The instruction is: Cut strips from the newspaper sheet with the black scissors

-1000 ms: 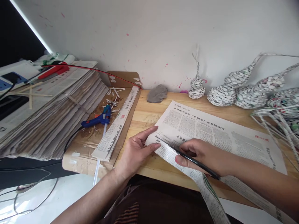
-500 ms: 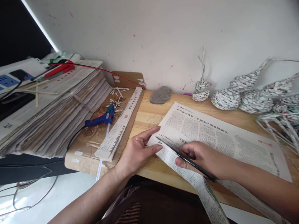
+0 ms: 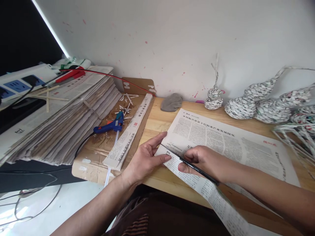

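A printed newspaper sheet [image 3: 211,137] lies on the wooden table, with a long cut strip [image 3: 206,188] hanging off its near side over the table edge. At the sheet's left end my left hand [image 3: 149,159] grips the paper, thumb on the strip and forefinger by the sheet's corner. My right hand [image 3: 199,160] is closed round a slim black knife [image 3: 201,172]. Its thin blade lies between strip and sheet, tip close to my left fingers. Part of the handle is hidden by my right fingers.
A blue glue gun [image 3: 110,126] and folded newspaper strips [image 3: 128,137] lie on cardboard [image 3: 92,164] to the left. Beyond are a newspaper stack [image 3: 98,98] and a power strip [image 3: 27,80]. Woven paper gourds [image 3: 240,108] and a grey cloth [image 3: 171,102] line the wall.
My right hand has slid the knife leftward, towards my left hand. The sheet has shifted slightly left and the strip hangs lower and straighter. The view has turned a little.
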The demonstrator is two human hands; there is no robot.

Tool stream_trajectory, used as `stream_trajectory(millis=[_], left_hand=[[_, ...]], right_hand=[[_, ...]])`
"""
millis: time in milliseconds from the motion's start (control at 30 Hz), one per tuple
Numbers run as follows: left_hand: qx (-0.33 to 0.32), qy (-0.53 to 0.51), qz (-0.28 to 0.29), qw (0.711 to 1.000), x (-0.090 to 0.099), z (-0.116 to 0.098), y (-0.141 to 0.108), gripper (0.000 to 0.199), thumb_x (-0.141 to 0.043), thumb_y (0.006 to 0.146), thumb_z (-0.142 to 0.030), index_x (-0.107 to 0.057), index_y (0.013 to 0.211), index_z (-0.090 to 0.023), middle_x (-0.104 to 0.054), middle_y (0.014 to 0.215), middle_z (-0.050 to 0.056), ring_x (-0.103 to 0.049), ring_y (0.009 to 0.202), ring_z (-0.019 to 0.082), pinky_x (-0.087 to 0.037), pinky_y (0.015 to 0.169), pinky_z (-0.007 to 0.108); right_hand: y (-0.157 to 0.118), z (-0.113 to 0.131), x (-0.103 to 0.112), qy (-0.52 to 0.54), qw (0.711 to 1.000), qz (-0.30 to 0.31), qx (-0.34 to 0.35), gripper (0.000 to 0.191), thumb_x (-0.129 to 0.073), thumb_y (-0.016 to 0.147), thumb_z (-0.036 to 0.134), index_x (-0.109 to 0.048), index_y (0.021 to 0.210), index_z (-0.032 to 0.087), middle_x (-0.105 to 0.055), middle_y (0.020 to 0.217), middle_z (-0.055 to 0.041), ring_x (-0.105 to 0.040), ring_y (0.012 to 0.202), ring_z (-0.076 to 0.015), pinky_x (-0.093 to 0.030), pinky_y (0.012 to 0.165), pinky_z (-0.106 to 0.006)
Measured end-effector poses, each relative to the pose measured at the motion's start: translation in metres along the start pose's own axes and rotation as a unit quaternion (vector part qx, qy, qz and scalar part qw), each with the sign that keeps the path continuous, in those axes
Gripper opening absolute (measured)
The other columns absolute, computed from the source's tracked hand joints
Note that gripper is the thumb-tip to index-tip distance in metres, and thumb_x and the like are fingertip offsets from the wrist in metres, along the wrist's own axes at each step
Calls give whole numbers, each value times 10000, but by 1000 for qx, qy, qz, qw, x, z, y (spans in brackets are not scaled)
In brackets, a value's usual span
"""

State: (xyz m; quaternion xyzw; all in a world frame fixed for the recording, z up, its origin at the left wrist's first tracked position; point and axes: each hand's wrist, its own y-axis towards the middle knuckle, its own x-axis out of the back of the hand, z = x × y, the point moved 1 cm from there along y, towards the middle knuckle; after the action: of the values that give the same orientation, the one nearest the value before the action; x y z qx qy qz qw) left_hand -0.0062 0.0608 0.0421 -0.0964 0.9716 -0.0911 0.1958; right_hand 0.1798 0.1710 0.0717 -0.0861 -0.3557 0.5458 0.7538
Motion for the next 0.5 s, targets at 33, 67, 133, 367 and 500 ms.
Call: stream_trajectory(millis=[33,67,133,367,500], left_hand=[[-7,3,-1,1000,2,0,0,784,-842,693,-140,-545,1414,-215,-612,1424,104,-578,1294,298,-511,1036,402],[-13,7,-3,1000,3,-1,0,794,-845,690,-137,-541,1419,-223,-576,1464,104,-561,1313,300,-512,1038,398],[-23,20,-14,999,7,-2,-2,843,-851,687,-143,-506,1448,-252,-493,1537,102,-576,1293,304,-536,1004,392],[-18,47,-50,998,12,-5,-12,955,-863,684,-180,-401,1512,-296,-446,1563,110,-625,1208,290,-567,913,368],[-9,86,-86,993,14,-5,-21,1049,-882,663,-229,-328,1545,-354,-417,1581,107,-672,1076,262,-571,885,403]], right_hand=[[2,0,0,2,1000,-3,2,501,-727,785,590,-469,616,195,-438,574,48,-374,536,-98,-262,478,-245],[3,0,-1,5,1000,-4,7,500,-727,784,593,-475,619,195,-442,580,47,-377,540,-98,-269,483,-246],[6,0,-3,11,1000,-6,19,495,-718,791,599,-486,628,194,-442,591,48,-376,549,-98,-286,494,-247],[14,5,-12,30,999,-15,40,509,-738,763,613,-490,603,198,-428,543,52,-386,499,-92,-294,459,-247],[11,11,-14,80,997,25,-1,474,-712,769,638,-523,666,216,-460,463,60,-424,396,-105,-302,400,-249]])
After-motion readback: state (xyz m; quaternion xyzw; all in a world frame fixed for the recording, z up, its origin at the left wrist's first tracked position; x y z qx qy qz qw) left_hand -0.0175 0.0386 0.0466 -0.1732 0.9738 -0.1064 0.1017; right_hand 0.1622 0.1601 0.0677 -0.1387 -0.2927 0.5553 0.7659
